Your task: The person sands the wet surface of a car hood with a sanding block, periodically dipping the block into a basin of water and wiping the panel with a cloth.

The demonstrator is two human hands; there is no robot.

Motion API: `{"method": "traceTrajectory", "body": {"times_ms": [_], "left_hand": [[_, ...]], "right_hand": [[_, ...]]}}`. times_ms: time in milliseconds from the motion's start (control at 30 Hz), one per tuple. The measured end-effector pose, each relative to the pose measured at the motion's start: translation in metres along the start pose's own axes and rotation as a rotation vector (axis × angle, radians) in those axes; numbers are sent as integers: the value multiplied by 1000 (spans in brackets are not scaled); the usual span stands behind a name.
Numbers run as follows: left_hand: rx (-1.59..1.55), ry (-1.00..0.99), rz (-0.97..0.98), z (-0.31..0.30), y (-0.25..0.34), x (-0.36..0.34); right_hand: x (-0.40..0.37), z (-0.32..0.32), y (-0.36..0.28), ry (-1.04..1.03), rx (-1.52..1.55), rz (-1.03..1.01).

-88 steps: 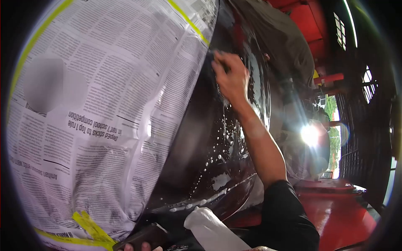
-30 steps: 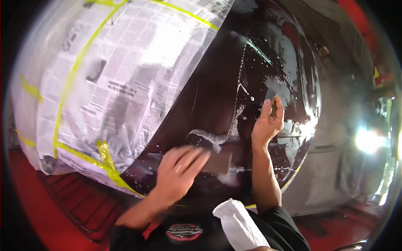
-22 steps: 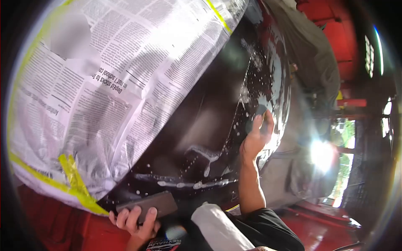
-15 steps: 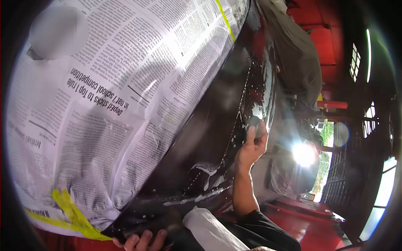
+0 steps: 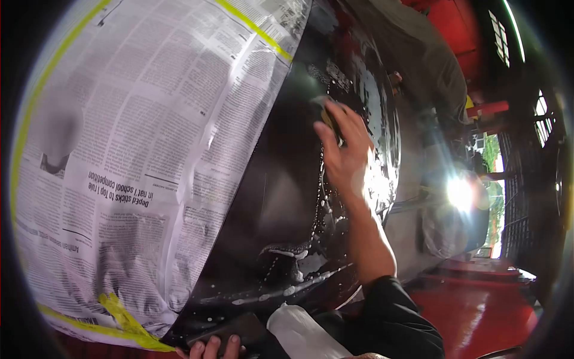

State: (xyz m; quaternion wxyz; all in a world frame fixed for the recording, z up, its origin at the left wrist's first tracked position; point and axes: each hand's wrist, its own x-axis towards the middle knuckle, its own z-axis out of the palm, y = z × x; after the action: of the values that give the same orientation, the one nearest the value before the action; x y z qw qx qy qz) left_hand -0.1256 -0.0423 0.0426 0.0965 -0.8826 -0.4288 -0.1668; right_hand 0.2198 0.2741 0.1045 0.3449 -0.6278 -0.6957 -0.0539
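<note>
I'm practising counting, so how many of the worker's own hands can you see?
2. The right hand is up at the dark wet panel; the left hand, partly cut off, is at the picture's bottom, holding a dark block.

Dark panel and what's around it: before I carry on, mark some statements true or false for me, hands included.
1. The right hand holds a small flat piece at the dark panel. True.
2. The left hand is empty. False: it holds a dark block.
3. White suds and droplets lie on the panel. True.
4. The newspaper beside the panel carries red tape. False: the tape is yellow.
5. The newspaper's large headline reads upright in this view. False: it is upside down.
</note>
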Motion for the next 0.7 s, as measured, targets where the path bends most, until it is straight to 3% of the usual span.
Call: {"method": "traceTrajectory", "body": {"times_ms": [133, 167, 300, 333, 400, 533, 600, 700], "left_hand": [[-32, -78, -48, -6, 3, 2], [-45, -102, -62, -9, 4, 2], [-112, -227, -87, -21, 6, 2], [-112, -222, -92, -16, 8, 3], [31, 23, -138, -3, 11, 8], [-5, -1, -208, -8, 17, 7], [-74, -45, -138, -5, 18, -5], [-87, -121, -26, -12, 7, -3]], "right_hand": [[30, 17, 22, -167, 129, -81], [31, 19, 24, -174, 253, 10], [26, 11, 25, -224, 174, -17], [20, 9, 25, -225, 173, -24], [9, 10, 28, -203, 231, -2], [53, 44, 35, -137, 149, -117], [57, 48, 37, -156, 322, -32], [28, 24, 34, -168, 134, -145]]}}
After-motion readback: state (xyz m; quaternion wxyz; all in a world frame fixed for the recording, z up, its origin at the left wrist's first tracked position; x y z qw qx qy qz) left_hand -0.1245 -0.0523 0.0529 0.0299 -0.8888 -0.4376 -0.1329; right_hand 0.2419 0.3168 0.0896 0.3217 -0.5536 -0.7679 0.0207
